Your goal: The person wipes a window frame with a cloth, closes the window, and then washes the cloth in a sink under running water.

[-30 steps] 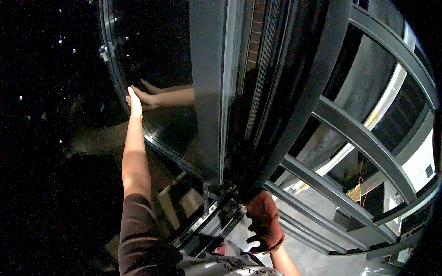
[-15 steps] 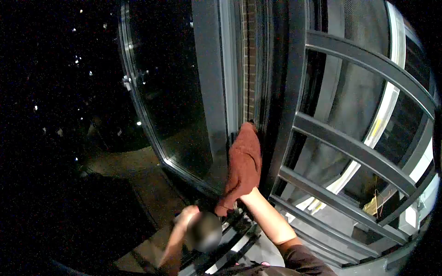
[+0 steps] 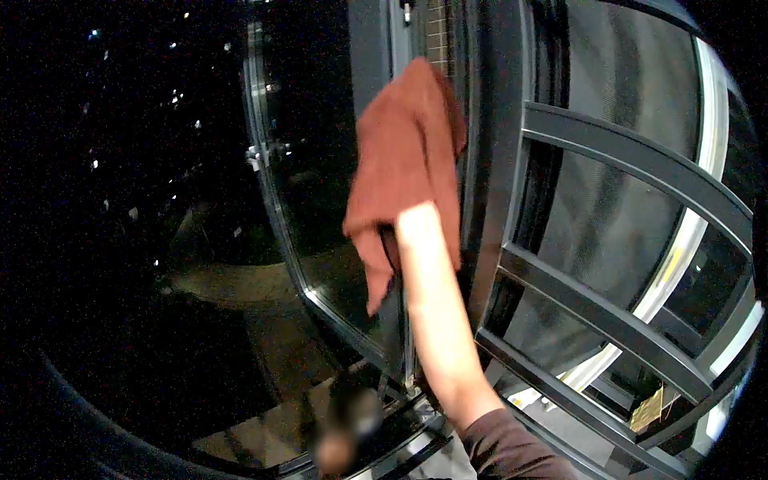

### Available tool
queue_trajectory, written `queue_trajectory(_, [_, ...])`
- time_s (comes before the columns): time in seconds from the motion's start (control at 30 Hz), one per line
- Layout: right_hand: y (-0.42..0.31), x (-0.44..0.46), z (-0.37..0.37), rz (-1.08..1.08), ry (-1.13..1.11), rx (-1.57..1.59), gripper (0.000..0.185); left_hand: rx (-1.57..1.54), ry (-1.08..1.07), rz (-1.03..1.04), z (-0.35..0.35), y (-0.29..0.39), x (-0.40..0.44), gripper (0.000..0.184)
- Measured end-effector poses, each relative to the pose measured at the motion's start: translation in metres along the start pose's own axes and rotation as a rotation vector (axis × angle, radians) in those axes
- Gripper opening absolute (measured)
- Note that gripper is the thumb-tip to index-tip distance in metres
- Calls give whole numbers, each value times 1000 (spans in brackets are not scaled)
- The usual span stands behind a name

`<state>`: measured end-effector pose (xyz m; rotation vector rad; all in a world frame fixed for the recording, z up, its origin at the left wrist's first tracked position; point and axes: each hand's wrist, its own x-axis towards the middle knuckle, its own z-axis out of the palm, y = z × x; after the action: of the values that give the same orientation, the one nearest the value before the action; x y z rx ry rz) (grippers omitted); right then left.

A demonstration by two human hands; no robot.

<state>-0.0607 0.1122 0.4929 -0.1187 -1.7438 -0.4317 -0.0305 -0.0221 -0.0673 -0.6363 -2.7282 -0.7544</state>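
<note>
A reddish-brown cloth (image 3: 408, 148) drapes over my right hand (image 3: 418, 218) and hides the fingers. That arm reaches upward, and the cloth lies against or just in front of the grey window frame (image 3: 370, 48). One corner of the cloth hangs down at the lower left. Near the bottom edge a smeared skin-coloured patch (image 3: 334, 453) appears where my left hand may be; its fingers cannot be made out.
An open glass window panel (image 3: 320, 208) stands on the left, with dark outdoors and small lights beyond. To the right are grey metal railing bars (image 3: 608, 288). A strip of brick wall (image 3: 437, 36) shows behind the frame.
My right hand has moved up along the frame with the cloth, which now spreads wider. My left hand, earlier visible low at the window, has dropped toward the bottom edge or out of clear sight.
</note>
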Motion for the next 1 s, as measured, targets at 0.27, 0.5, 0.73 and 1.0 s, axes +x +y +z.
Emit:
queue_trajectory(0.27, [-71, 72, 2, -64, 26, -173, 17, 289, 312, 303, -24, -110, -74, 23])
queue_trajectory(0.5, [-94, 69, 15, -66, 27, -219, 14, 615, 759, 358, -21, -167, -62, 22])
queue_trajectory(0.73, [-214, 85, -8, -53, 14, -244, 14, 262, 210, 236, -107, -261, -95, 24])
queue_trajectory(1.0, [-61, 47, 50, 22, -15, -190, 17, 529, 381, 346, -45, -165, -80, 29])
